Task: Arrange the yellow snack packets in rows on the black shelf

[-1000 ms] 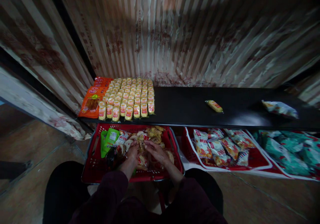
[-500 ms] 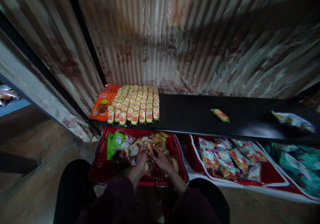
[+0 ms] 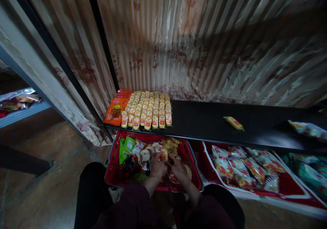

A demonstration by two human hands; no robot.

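Both hands are inside the red shopping basket (image 3: 108, 174), low among packaged snacks. My left hand (image 3: 157, 167) is closed around a small yellow wrapped snack cake (image 3: 164, 153), its label facing up. Close beside it, my right hand (image 3: 178, 171) has its fingers bent toward the cake; what they grip is too dark to make out. Around the hands lie round pale wrapped biscuits (image 3: 145, 155), green pouches (image 3: 127, 149) and golden wrapped snacks (image 3: 172, 145). On the black shelf (image 3: 199, 120) above, similar yellow cakes (image 3: 148, 111) stand in tight rows.
An orange packet (image 3: 118, 108) lies left of the rows. One loose cake (image 3: 233, 123) and a crumpled bag (image 3: 308, 128) sit farther right on the shelf. Below, another red basket (image 3: 288, 184) holds snack bags (image 3: 238, 171), beside teal bags (image 3: 310, 172). A shelf post (image 3: 102, 34) rises at left.
The view has shifted, so the scene sits farther right. The yellow cake between my hands has turned, with its label now showing. My hands stay close together over the basket.
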